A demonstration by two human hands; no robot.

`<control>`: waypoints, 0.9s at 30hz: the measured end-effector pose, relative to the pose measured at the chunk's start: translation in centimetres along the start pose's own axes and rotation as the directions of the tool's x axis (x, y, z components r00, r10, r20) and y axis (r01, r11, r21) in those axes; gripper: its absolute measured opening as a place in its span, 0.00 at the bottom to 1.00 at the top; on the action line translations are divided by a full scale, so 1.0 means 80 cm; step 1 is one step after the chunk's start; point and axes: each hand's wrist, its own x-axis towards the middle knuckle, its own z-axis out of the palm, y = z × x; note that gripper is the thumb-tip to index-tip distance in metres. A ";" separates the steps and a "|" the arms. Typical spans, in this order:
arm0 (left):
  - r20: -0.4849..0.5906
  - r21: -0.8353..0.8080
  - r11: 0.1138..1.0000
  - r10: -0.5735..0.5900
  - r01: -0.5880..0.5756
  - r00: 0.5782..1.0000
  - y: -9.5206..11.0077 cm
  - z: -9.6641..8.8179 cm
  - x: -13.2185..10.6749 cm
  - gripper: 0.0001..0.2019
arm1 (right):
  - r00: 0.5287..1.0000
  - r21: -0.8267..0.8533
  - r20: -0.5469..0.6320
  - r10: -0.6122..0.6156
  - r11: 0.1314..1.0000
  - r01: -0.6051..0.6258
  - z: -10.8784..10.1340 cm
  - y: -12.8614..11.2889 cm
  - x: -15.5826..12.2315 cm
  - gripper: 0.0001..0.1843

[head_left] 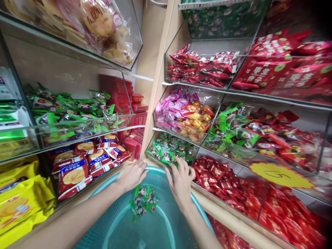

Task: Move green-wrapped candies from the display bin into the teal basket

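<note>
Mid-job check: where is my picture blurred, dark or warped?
Head view: glossy red packets at lower right look smeared; head view: both right-hand corners fall to black; head view: the pale wooden shelf post leans, perhaps from lens distortion or head tilt; head view: small green-and-clear wrapped sweets in the teal perforated plastic basket look soft.

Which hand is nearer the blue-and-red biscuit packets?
Left. The left hand is at the rim of the teal basket, just right of the biscuit packets; the right hand is farther right along that rim.
</note>
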 end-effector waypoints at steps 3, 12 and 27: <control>0.004 -0.003 1.000 -0.007 0.007 1.000 0.002 -0.002 0.000 0.19 | 0.999 -0.118 0.016 -0.028 0.993 0.030 0.003 0.012 0.004 0.17; 0.009 0.012 1.000 0.001 -0.001 1.000 0.000 -0.001 0.000 0.20 | 0.995 -0.155 0.092 -0.030 0.987 0.044 0.011 0.019 0.007 0.25; 0.032 -0.031 0.999 -0.017 0.018 0.999 0.000 -0.001 0.000 0.18 | 0.987 0.025 0.058 -0.150 0.989 0.149 -0.009 0.015 0.012 0.28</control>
